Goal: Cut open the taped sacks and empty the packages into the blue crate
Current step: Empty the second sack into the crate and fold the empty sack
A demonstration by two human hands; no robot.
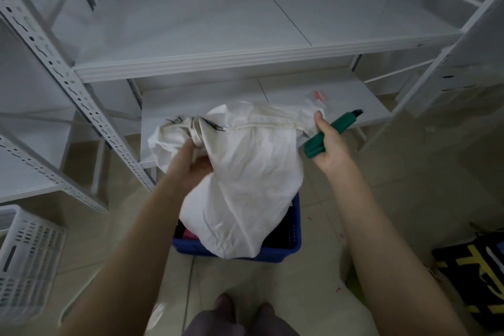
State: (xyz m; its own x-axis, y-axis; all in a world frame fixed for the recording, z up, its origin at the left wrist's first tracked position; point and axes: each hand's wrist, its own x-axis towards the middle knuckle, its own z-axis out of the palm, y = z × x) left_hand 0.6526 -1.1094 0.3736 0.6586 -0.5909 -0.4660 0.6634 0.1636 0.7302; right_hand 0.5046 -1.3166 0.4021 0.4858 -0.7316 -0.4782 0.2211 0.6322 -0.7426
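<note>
A white woven sack (245, 172) hangs upside down over the blue crate (296, 226) on the floor, its lower end inside the crate. My left hand (191, 163) grips the bunched cloth at the sack's upper left. My right hand (331, 144) holds a green utility knife (330, 132) and pinches the sack's upper right corner with its thumb and fingers. Something pink and dark shows in the crate at the left, mostly hidden by the sack.
White metal shelving (204, 63) stands ahead and on both sides, its low shelf (354, 101) just behind the sack with a small red-and-clear item (317, 95). A white perforated basket (27, 262) sits at the lower left. A black and yellow bag (474, 275) lies at the lower right.
</note>
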